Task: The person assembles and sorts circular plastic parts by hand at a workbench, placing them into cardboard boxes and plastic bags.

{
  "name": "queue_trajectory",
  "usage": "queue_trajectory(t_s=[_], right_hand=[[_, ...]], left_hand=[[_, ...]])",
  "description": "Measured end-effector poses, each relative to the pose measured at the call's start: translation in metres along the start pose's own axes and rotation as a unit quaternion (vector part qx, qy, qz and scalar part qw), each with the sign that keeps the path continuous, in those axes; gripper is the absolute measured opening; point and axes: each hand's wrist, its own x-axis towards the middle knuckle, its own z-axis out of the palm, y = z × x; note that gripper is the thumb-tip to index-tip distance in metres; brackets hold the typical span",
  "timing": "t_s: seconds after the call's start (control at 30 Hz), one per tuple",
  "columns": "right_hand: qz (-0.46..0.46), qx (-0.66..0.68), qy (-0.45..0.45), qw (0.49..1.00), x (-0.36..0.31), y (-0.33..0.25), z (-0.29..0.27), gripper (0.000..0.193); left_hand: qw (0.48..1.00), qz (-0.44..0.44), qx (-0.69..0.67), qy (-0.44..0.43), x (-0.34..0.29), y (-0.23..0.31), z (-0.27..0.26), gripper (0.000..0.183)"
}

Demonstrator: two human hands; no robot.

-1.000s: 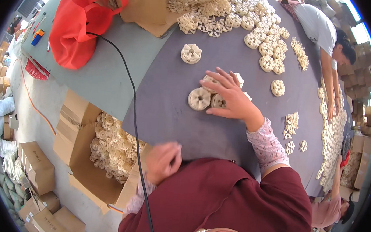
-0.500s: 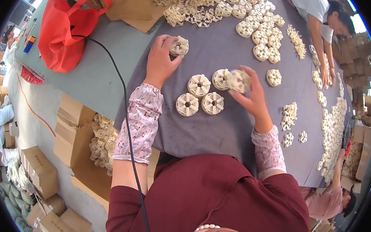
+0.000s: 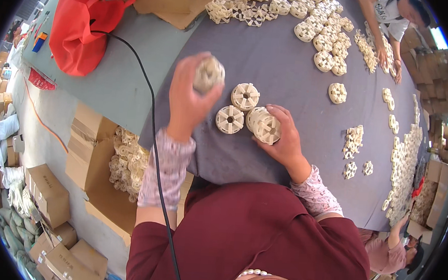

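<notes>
My left hand (image 3: 187, 94), blurred by motion, is closed around a round cream plastic spoked piece (image 3: 209, 74) and appears raised over the cloth-covered table. My right hand (image 3: 284, 138) grips another round cream spoked piece (image 3: 267, 129) by its right side. That piece overlaps a similar disc (image 3: 253, 114) just behind it; whether they touch is hidden. Beside them lie two more round pieces with dark centre holes, one farther off (image 3: 245, 96) and one to the left (image 3: 230, 120).
Cream pieces (image 3: 325, 42) crowd the table's far side; a single one (image 3: 337, 93) lies right. Small cream parts (image 3: 353, 141) are heaped nearer. A black cable (image 3: 153, 100) crosses my left arm. A red bag (image 3: 81, 34) sits left. A co-worker's hand (image 3: 382, 56) reaches in at far right.
My right hand has moved nearer with its piece, over the nearest disc. The disc that lay at the group's far right no longer shows there. My left hand has shifted nearer, still holding its piece.
</notes>
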Motion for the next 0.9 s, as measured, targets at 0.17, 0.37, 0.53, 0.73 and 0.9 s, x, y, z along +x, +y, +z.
queue_trajectory(t_s=[0.17,0.37,0.53,0.73,0.9], right_hand=[[0.095,0.22,0.055,0.969,-0.003,0.014,0.0,0.089],[0.196,0.418,0.054,0.886,-0.004,0.02,0.001,0.092],[0.19,0.378,0.038,0.905,-0.013,0.031,-0.011,0.093],[0.141,0.41,-0.007,0.901,-0.001,0.027,0.004,0.092],[0.035,0.445,-0.161,0.88,0.016,-0.027,0.036,0.09]], left_hand=[[0.995,0.008,0.099,-0.029,-0.085,0.05,0.009,0.065],[0.995,-0.045,-0.016,-0.088,-0.115,0.041,-0.01,0.069],[0.806,-0.321,-0.49,-0.079,-0.215,0.04,-0.106,0.073],[0.835,-0.531,-0.002,0.146,-0.335,-0.11,-0.147,0.066],[0.843,-0.452,0.243,0.159,-0.343,-0.224,-0.142,0.083]])
